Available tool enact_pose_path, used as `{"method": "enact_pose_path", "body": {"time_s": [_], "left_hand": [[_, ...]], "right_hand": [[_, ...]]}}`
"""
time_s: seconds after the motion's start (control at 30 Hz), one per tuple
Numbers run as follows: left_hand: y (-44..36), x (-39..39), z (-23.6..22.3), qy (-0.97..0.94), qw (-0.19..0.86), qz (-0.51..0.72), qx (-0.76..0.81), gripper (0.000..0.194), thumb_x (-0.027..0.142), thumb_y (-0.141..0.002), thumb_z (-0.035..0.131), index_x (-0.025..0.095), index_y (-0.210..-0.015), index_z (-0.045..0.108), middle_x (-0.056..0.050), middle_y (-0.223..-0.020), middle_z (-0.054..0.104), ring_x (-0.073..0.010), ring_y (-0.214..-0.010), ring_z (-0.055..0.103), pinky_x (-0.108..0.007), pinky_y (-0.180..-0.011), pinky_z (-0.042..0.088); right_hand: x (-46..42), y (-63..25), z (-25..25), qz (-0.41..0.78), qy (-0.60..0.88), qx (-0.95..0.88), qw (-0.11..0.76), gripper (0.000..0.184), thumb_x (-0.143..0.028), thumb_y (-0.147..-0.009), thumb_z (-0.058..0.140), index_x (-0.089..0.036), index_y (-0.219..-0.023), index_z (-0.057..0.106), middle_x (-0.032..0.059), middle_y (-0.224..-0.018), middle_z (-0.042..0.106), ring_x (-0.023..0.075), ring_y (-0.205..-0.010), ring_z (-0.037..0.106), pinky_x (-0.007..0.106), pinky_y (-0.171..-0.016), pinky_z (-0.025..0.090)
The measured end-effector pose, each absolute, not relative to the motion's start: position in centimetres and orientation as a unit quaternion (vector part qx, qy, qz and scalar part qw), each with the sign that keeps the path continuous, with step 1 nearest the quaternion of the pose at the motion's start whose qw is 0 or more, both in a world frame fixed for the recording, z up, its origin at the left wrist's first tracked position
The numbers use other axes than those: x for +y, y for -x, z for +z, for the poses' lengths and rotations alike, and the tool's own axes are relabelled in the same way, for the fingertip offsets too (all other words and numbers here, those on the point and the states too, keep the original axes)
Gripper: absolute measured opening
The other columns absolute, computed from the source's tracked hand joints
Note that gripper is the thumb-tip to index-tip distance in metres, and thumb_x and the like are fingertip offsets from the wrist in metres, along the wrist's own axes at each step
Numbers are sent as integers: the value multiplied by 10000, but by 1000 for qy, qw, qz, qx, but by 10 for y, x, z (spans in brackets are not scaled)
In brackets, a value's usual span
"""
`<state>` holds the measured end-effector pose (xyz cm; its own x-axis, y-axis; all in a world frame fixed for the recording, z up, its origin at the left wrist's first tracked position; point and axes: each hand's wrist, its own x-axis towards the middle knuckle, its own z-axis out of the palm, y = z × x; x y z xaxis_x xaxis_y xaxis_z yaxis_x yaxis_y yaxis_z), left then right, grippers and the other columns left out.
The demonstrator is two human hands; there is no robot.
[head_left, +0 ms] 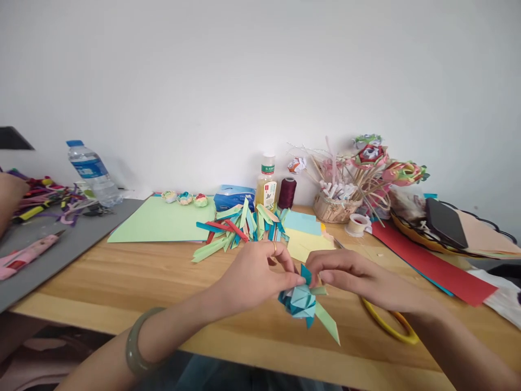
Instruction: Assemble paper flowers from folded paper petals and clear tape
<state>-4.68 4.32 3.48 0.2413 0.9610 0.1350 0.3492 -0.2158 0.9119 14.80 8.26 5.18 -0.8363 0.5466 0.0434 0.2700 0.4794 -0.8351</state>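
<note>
Two bare hands worked at a blue folded-paper flower (302, 304), held over the worktop (122, 282) on the near right side of the paper-strip pile (211, 247). The left hand (254, 277) had its thumb and forefinger clamped on the flower's upper edge. The right hand (362, 277) had its fingers curled close together at the same edge, beside a dark blue point; whether they were closed on paper could not be told. A pale green strip (328, 324) stuck out from the flower's lower right.

With both hands crowded at one edge, too firm a pinch would likely have crushed the crisp folds, and a sideways tug could have torn a point or loosened its neighbours. The protruding strip seemed liable to snag on the yellow loop (407, 338), to the near right of the pile, if the flower were lowered that way.
</note>
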Motion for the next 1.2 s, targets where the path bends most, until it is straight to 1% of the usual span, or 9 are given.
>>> {"method": "enact_pose_path", "body": {"time_s": [0.1,0.2,0.37,0.57,0.67,0.73,0.8,1.0,1.2], "left_hand": [[51,54,32,-709,312,391,498,112,144,-655,671,180,-608,576,-1,-693,656,-163,-705,591,-303,-676,468],[53,65,23,-721,250,407,502,143,103,-635,680,182,-598,567,1,-682,631,-164,-704,576,-286,-644,459],[61,87,10,-761,169,395,486,199,60,-626,689,176,-592,530,20,-626,607,-144,-645,548,-262,-597,435],[63,104,-1,-819,68,400,405,121,100,-745,606,168,-671,540,-12,-659,614,-143,-632,522,-263,-565,419],[61,104,-4,-827,79,426,357,114,111,-779,570,158,-679,541,-19,-649,610,-133,-608,507,-266,-564,416],[61,104,-2,-819,154,429,349,94,146,-748,627,156,-683,560,-15,-654,619,-130,-628,526,-260,-589,438],[62,103,2,-811,211,405,365,60,131,-730,652,153,-746,599,-28,-724,652,-136,-693,561,-276,-671,470],[60,106,4,-830,127,423,342,100,61,-729,614,143,-780,584,-49,-729,659,-157,-725,561,-272,-635,481],[55,105,0,-830,58,471,292,82,70,-750,592,150,-768,598,-30,-705,663,-135,-717,544,-247,-655,500]], "right_hand": [[96,-139,51,419,258,-856,159,219,-299,-882,467,-178,-788,623,4,-748,610,134,-698,549,253,-666,446],[109,-128,45,391,283,-861,162,174,-189,-851,461,-182,-766,613,-5,-742,617,122,-681,555,234,-649,455],[133,-114,33,414,299,-850,130,217,-106,-806,446,-186,-837,645,-3,-799,646,122,-712,572,217,-623,457],[136,-107,17,435,379,-801,158,271,-29,-702,431,-177,-782,643,-7,-763,657,136,-688,585,225,-588,458],[129,-109,5,398,397,-801,207,250,-12,-656,450,-183,-739,613,-9,-748,653,149,-702,595,245,-620,467],[126,-113,-1,373,372,-812,250,232,-1,-646,461,-186,-717,580,-8,-738,638,145,-694,594,247,-636,470],[125,-117,-6,339,339,-828,292,234,11,-652,463,-189,-723,559,3,-752,628,141,-695,596,240,-635,470],[126,-126,-10,199,264,-872,361,204,-13,-714,495,-206,-761,544,30,-782,632,142,-678,588,239,-587,456],[121,-127,-12,160,269,-866,390,205,-11,-712,495,-206,-772,516,32,-771,607,135,-650,578,231,-541,453]]}}
